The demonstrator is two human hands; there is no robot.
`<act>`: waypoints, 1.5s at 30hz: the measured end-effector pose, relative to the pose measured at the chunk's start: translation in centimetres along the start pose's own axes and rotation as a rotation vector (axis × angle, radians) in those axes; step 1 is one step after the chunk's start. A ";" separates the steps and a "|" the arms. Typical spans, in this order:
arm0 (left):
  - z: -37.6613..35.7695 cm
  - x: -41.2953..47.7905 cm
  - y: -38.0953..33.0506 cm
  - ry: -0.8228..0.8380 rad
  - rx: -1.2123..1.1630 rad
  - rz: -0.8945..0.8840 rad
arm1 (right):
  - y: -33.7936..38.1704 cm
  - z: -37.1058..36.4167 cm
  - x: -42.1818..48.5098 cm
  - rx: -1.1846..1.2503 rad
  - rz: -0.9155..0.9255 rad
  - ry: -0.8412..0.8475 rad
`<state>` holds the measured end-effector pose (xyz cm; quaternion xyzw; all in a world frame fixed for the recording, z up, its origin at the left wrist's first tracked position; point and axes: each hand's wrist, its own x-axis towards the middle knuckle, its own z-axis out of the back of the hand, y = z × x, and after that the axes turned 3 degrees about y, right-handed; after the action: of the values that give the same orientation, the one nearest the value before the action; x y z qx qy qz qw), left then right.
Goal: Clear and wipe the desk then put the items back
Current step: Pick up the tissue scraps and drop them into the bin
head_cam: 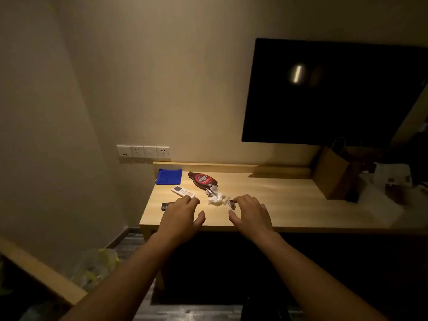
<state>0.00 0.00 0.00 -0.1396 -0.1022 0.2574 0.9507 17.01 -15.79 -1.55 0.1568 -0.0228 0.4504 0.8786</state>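
On the left part of the wooden desk (266,205) lie a folded blue cloth (168,176), a brown chocolate syrup bottle (203,180) on its side, a white remote (182,191), a black remote (167,206) partly under my left hand, a crumpled white tissue (215,199) and a small crumpled wrapper (231,203). My left hand (183,214) hovers open, its fingertips at the white remote's near end. My right hand (251,213) is open too, fingertips touching the small wrapper. Neither hand holds anything.
A dark wall-mounted TV (333,91) hangs above the desk's right half. A brown paper bag (333,174) and clear plastic bags (384,188) stand at the desk's right end. A row of wall sockets (143,151) sits at back left. A bin with a plastic liner (95,267) stands on the floor at left.
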 end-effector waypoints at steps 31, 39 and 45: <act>-17.3 22.4 11.8 0.281 -0.074 0.184 | -7.9 -15.7 20.9 -0.025 -0.182 0.440; -18.7 27.0 12.3 0.289 -0.048 0.172 | -10.2 -16.9 25.9 0.015 -0.187 0.431; -22.2 27.6 11.7 0.330 -0.041 0.215 | -12.9 -19.0 27.8 0.025 -0.179 0.494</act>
<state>23.90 19.31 -21.17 -0.2094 0.0654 0.3289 0.9185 41.91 4.61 -17.85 0.0545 0.2118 0.3958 0.8919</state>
